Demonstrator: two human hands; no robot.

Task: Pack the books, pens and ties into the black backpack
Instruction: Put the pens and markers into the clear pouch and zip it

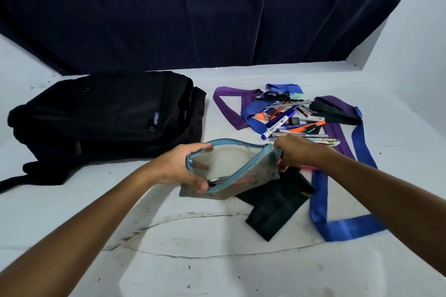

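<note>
**While the pens wait, a pouch is held open — packing barely begun**

Though nothing yet looks packed, the head view shows the soft black fabric backpack lying flat on the pale grey table, apparently closed, its contents hidden. Just right of it sits a loose heap of assorted pens and markers, tangled with purple, blue and black fabric ties — all outside the bag. No books are visible. Nearer, the left hand grips one end of a translucent grey zip pouch with light-blue trim, while the right hand pinches the other end, mouth spread. Inside, a dark pen-like item and something pinkish show faintly.
</note>
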